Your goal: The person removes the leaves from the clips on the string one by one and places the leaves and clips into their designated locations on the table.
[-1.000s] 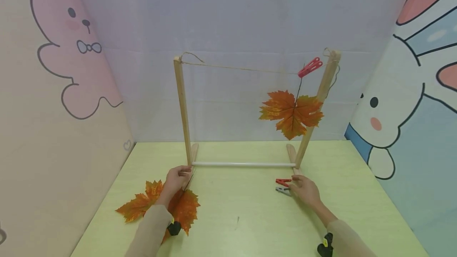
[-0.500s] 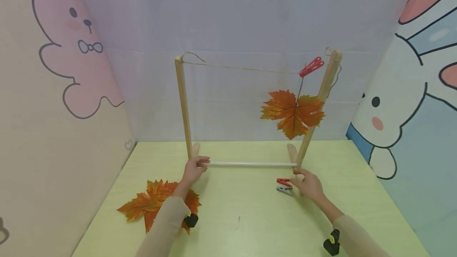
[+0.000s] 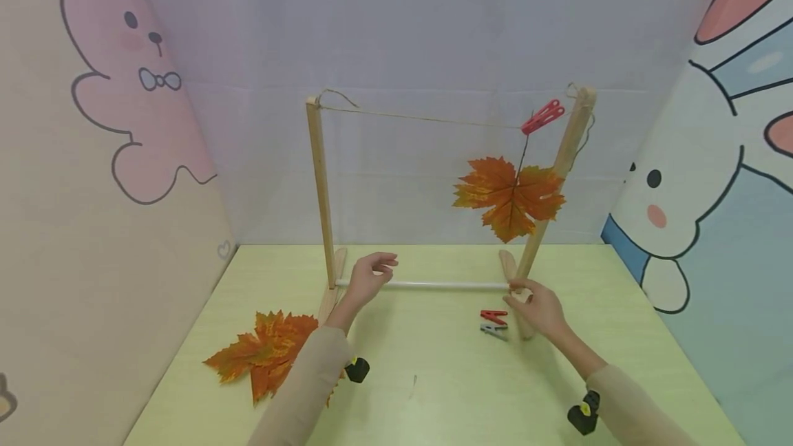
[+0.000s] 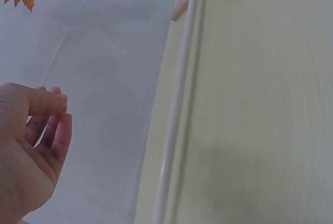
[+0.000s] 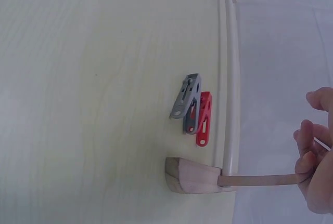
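My left hand [image 3: 370,279] is raised over the left part of the white rod [image 3: 446,285], its fingers loosely bent and holding nothing. In the left wrist view, a gap shows between the thumb and the palm. My right hand [image 3: 540,310], also holding nothing, hovers with bent fingers by the foot of the right wooden post [image 3: 568,146]. Just left of it, a red clothespin [image 5: 205,120] and a grey clothespin [image 5: 187,96] lie side by side on the table. Another red clothespin [image 3: 542,117] grips the string [image 3: 421,117], with an orange maple leaf [image 3: 511,202] hanging by its stem.
Several artificial maple leaves [image 3: 269,353] lie overlapping at the table's left, partly hidden by my left sleeve [image 3: 303,387]. The left wooden post [image 3: 319,191] carries the string's other end. A pale curtain [image 3: 396,33] hangs behind the frame.
My left hand has moved up and right, from beside the leaves to above the rod. The right hand has risen slightly from the two clothespins, which stay on the table.
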Motion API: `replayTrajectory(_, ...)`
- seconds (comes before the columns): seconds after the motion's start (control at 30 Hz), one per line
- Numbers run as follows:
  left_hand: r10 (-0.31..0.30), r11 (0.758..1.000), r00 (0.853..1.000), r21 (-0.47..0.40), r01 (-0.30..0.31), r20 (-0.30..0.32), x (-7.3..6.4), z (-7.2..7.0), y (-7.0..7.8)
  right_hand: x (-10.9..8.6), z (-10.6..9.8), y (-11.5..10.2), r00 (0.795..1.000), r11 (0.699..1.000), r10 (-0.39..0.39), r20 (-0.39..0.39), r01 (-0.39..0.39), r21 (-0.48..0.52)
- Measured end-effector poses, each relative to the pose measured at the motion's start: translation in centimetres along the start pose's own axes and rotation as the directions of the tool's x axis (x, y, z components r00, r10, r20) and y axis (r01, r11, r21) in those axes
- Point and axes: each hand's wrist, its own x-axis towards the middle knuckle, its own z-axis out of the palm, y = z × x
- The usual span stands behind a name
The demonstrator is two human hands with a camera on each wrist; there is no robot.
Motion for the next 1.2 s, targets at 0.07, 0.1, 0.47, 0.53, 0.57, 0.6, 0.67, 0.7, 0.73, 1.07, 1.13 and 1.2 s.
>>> replayTrajectory(0.07, 0.019, 1.0, 1.0, 0.007, -0.019, 0.009, 0.5, 0.3, 0.8, 0.2, -0.4, -0.4, 1.0, 1.0, -0.007, -0.001, 0.007, 0.001)
replayTrajectory(0.1, 0.026, 1.0, 1.0, 0.011, -0.026, 0.015, 0.7, 0.4, 1.2, 0.3, -0.6, -0.6, 1.0, 1.0, -0.01, -0.001, 0.01, 0.001)
replayTrajectory(0.47, 0.097, 0.993, 0.993, 0.067, -0.102, 0.066, 2.3, 1.0, 5.1, 1.1, -2.5, -2.8, 0.996, 0.996, -0.088, 0.002, 0.088, 0.002)
replayTrajectory(0.53, 0.112, 0.991, 0.991, 0.07, -0.117, 0.069, 2.4, 1.0, 5.8, 1.3, -2.8, -3.4, 0.995, 0.995, -0.102, 0.0, 0.102, 0.013)
replayTrajectory(0.57, 0.119, 0.99, 0.99, 0.072, -0.124, 0.072, 2.5, 1.0, 6.2, 1.4, -3.1, -3.7, 0.994, 0.994, -0.109, -0.001, 0.109, 0.021)
replayTrajectory(0.6, 0.121, 0.99, 0.99, 0.068, -0.126, 0.072, 2.6, 1.0, 6.6, 1.5, -3.3, -3.9, 0.994, 0.993, -0.113, 0.001, 0.113, 0.029)
replayTrajectory(0.67, 0.129, 0.989, 0.989, 0.065, -0.133, 0.073, 2.7, 0.8, 7.5, 1.6, -3.7, -4.5, 0.993, 0.992, -0.116, 0.008, 0.116, 0.039)
replayTrajectory(0.7, 0.127, 0.989, 0.989, 0.067, -0.132, 0.074, 2.8, 0.7, 7.9, 1.7, -3.9, -4.7, 0.993, 0.992, -0.116, 0.011, 0.116, 0.04)
replayTrajectory(0.73, 0.132, 0.988, 0.988, 0.068, -0.137, 0.075, 2.9, 0.6, 8.3, 1.8, -4.1, -5.0, 0.993, 0.992, -0.12, 0.015, 0.12, 0.041)
replayTrajectory(1.07, 0.165, 0.982, 0.983, 0.074, -0.171, 0.087, 4.0, 0.5, 11.8, 3.0, -6.4, -7.4, 0.978, 0.978, -0.209, -0.027, 0.208, -0.031)
replayTrajectory(1.13, 0.168, 0.982, 0.982, 0.074, -0.175, 0.09, 4.3, 0.7, 12.6, 3.3, -7.0, -7.7, 0.974, 0.973, -0.226, -0.029, 0.224, -0.05)
replayTrajectory(1.2, 0.171, 0.981, 0.981, 0.073, -0.178, 0.089, 4.7, 0.8, 13.5, 3.7, -7.6, -8.2, 0.97, 0.969, -0.242, -0.038, 0.239, -0.069)
